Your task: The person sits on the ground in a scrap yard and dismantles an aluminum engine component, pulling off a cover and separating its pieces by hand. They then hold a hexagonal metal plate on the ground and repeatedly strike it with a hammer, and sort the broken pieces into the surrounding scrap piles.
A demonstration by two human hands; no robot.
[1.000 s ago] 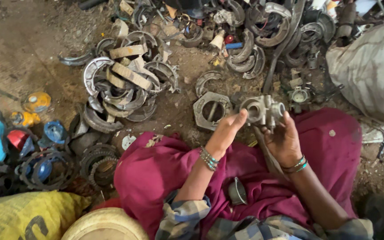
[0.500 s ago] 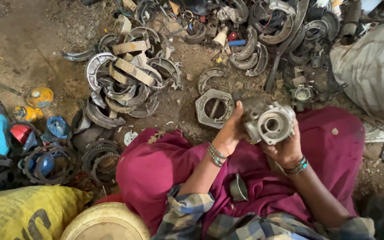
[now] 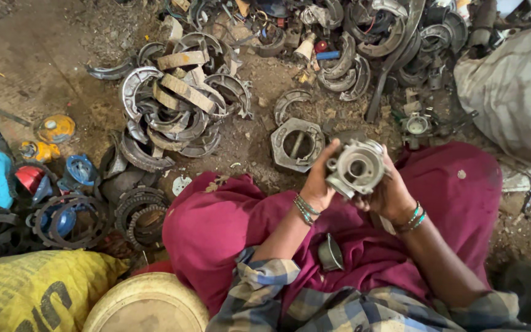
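Both of my hands hold a grey cast metal housing (image 3: 356,166) with a round bore, lifted above my lap with the bore turned toward me. My left hand (image 3: 318,182) grips its left side. My right hand (image 3: 386,193) cups it from behind and below. Bangles sit on both wrists. My legs are covered by dark red cloth (image 3: 216,227). A small dark metal cup (image 3: 330,253) lies in my lap. On the dirt just beyond the housing lies a grey hexagonal ring part (image 3: 297,144).
A heap of curved brake shoes (image 3: 176,101) lies at the upper left. More scrap metal parts (image 3: 370,37) line the top. A grey sack (image 3: 517,92) is on the right, a yellow sack (image 3: 32,289) and round lid (image 3: 145,304) at the bottom left, and blue parts and gear rings (image 3: 69,209) at the left.
I have turned the housing so its round bore faces the camera and brought it a little lower and nearer. My right hand has shifted behind it.
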